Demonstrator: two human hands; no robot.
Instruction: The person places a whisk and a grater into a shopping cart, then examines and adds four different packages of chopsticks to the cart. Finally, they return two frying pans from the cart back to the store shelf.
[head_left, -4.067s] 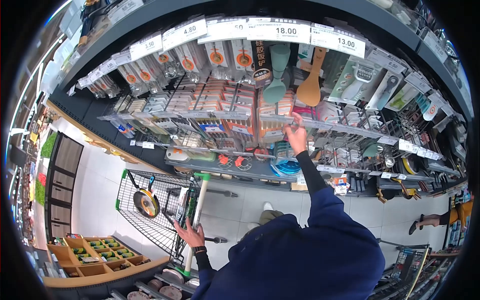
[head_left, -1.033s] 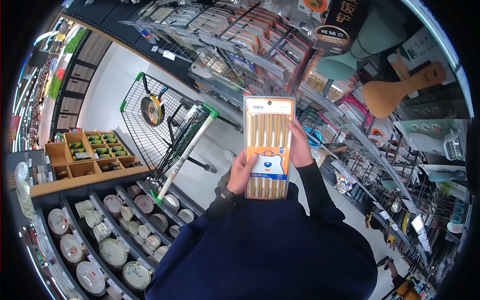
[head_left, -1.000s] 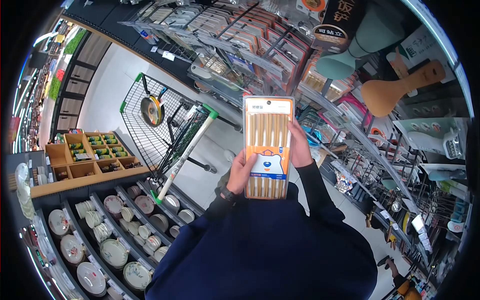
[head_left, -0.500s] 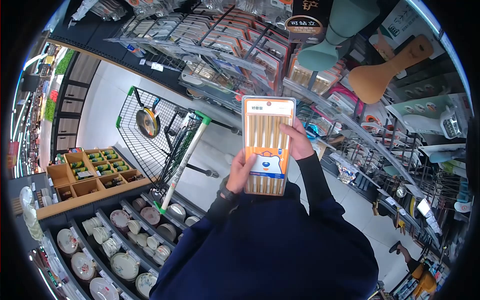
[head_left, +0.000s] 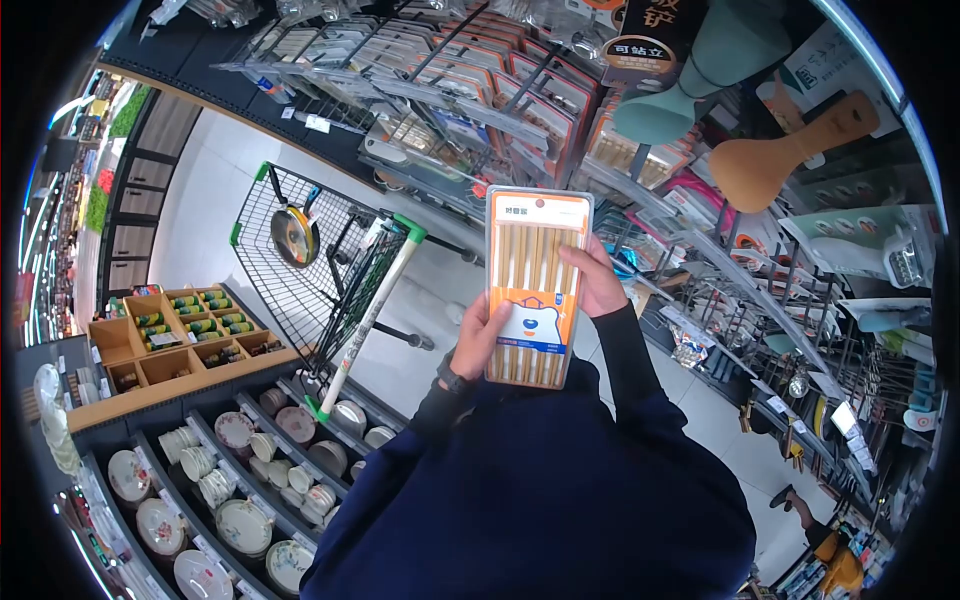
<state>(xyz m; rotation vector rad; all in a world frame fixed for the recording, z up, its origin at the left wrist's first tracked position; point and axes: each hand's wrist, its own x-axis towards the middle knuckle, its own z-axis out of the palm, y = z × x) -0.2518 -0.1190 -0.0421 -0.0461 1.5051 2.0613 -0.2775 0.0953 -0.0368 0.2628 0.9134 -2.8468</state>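
Observation:
A clear-fronted pack of chopsticks (head_left: pixel 532 255) with an orange label and a bear picture is held upright in front of my chest. My left hand (head_left: pixel 482 338) grips its lower left edge, the thumb lying on the front. On the upper right edge, my right hand (head_left: pixel 594 275) has its thumb pressed over the chopsticks and its fingers behind the pack. The fingers of both hands are partly hidden by the pack.
A shopping cart (head_left: pixel 330 270) with a frying pan (head_left: pixel 294 237) stands to the left. Bowls and plates (head_left: pixel 245 527) fill the lower-left shelves, beside a wooden compartment display (head_left: pixel 165 378). Hanging utensils, including an orange rice paddle (head_left: pixel 760 172), line the right. Another person (head_left: pixel 840 560) is at lower right.
The view has shifted slightly, so the shelves and cart sit a little differently. Both hands keep the same hold on the pack of chopsticks.

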